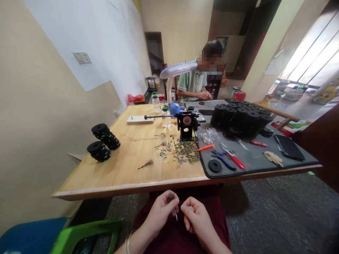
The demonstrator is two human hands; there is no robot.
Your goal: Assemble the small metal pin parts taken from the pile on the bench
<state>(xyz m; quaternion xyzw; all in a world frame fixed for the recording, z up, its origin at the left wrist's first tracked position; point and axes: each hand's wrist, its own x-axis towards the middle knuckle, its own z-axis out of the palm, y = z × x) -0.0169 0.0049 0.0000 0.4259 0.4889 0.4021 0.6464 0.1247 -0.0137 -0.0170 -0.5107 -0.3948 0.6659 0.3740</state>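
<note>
My left hand (162, 210) is closed above my lap, just off the table's front edge. Between its fingers is a small thin whitish piece (176, 214), its kind too small to make out. A greyish bit (171, 195) shows by the index finger. My right hand (195, 214) is pinched close beside it, fingertips together, a narrow gap from the left. Whatever it grips is hidden or too fine to see. Ahead on the wood lie a pile of small metallic pieces (186, 151), coloured beads (164, 152) and a small brush-like bundle (146, 164).
A black hand-cranked winder (186, 125) stands mid-table beside a lamp (178, 68). Black foam spools (102, 141) are at left, more (241, 116) at right. Blue pliers (225, 160) and red-handled scissors (234, 157) lie on the grey mat (246, 155). A person (192, 84) sits opposite.
</note>
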